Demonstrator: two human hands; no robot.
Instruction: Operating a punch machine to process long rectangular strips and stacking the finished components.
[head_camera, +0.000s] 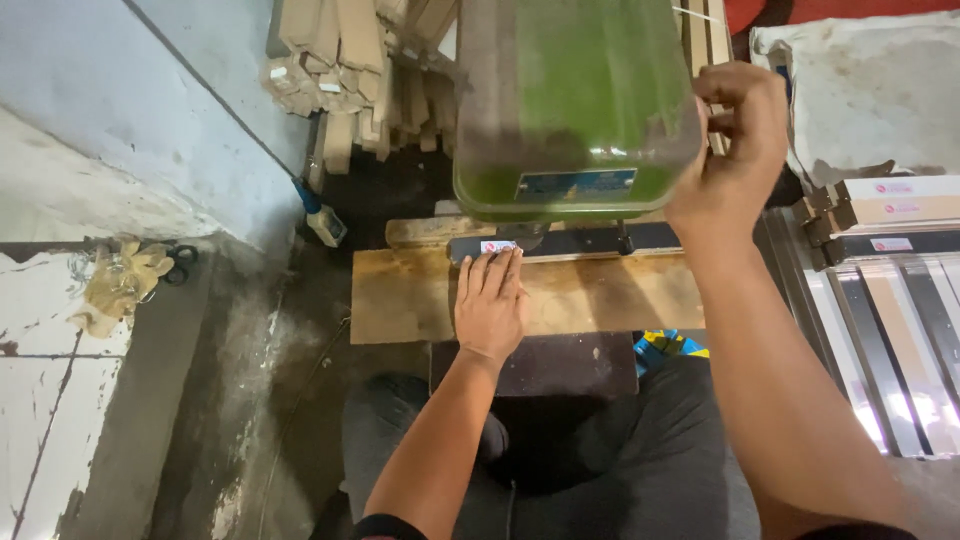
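Well left of the fingers I see a pale painted wall (190, 90) meeting a stained concrete floor (250, 400), with cracked white tiles (40, 380) at the edge. Beyond the fingers, cardboard-coloured strips (350, 70) lean stacked; right of them, glossy framing lengths (900, 340) catch the light.

The left hand (490, 305) lies flat, palm down, fingers straight and held close together, pointing away from the body, its bare forearm stretching forward from below. The right hand (728, 150) is raised higher, wrist bent, fingers curled into a closed grip, forearm angling up from the lower right.
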